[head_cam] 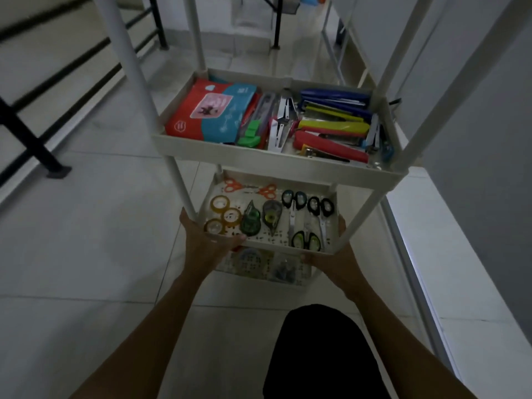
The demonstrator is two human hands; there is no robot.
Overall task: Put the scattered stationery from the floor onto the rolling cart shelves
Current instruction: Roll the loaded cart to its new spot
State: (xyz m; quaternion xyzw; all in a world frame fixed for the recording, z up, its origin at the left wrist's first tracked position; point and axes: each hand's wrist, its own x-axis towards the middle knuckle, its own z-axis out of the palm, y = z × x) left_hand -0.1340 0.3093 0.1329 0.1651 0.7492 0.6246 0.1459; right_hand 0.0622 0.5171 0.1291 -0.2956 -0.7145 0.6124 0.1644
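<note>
A white rolling cart [259,159] stands in front of me with stacked shelves. Its upper shelf holds a red and teal packet [213,113] and several staplers [334,125]. The middle shelf [276,244] carries tape rolls [223,216], correction tape dispensers [260,217] and several scissors [308,214]. My left hand [205,240] grips that shelf's front left corner. My right hand [331,259] grips its front right corner. A lower perforated shelf [299,276] holds small items I cannot make out.
A black metal railing [37,139] runs along the left. A white wall and raised ledge [460,254] close in on the right. Pale floor tiles [100,226] lie all around the cart. My dark-clothed knee [322,355] is below.
</note>
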